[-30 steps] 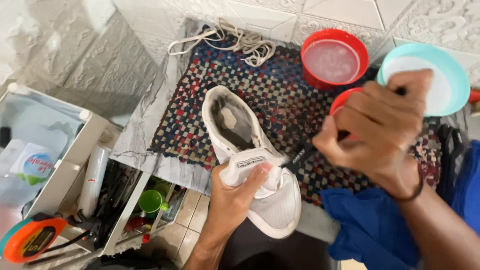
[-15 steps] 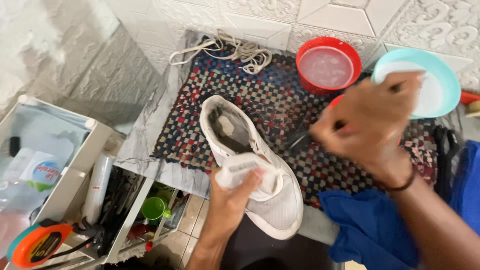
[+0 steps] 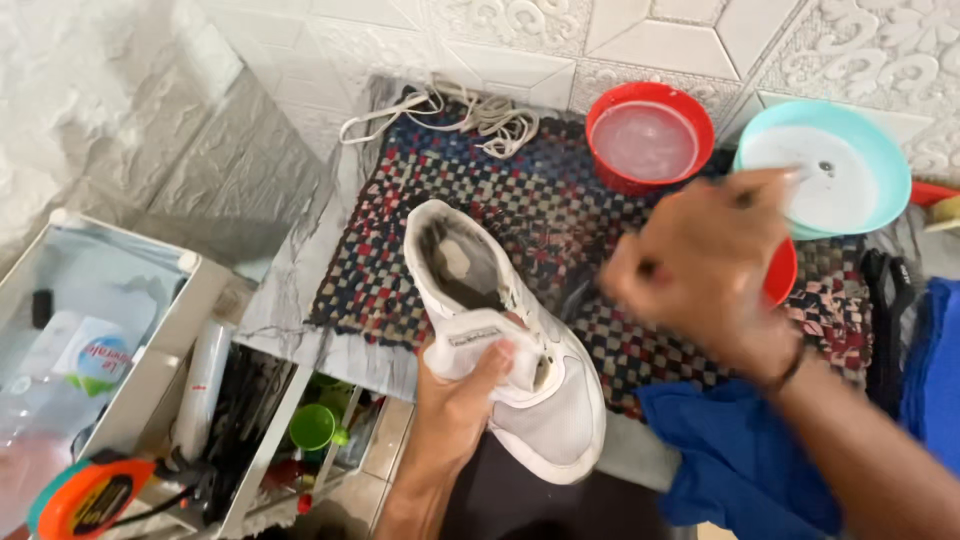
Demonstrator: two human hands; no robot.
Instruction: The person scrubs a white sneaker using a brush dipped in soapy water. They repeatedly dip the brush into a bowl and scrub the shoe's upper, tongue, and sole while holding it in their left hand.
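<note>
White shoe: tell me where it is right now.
Head view, centre: the white shoe lies on the checkered mat, gripped by the left hand.

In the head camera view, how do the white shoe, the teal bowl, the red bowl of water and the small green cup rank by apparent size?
1. white shoe, held by the left hand, and nearer the camera
2. teal bowl
3. red bowl, somewhat smaller than the teal one
4. green cup, lower on the shelf

A white plastic bottle (image 3: 75, 365) lies in the white bin (image 3: 195, 300) at far left; its round label (image 3: 103, 358) is white with blue, red and green print. A rectangular white tongue label (image 3: 476, 335) sits on the white shoe (image 3: 545, 410), just above the left hand (image 3: 455, 410), whose fingers grip the tongue.
</note>
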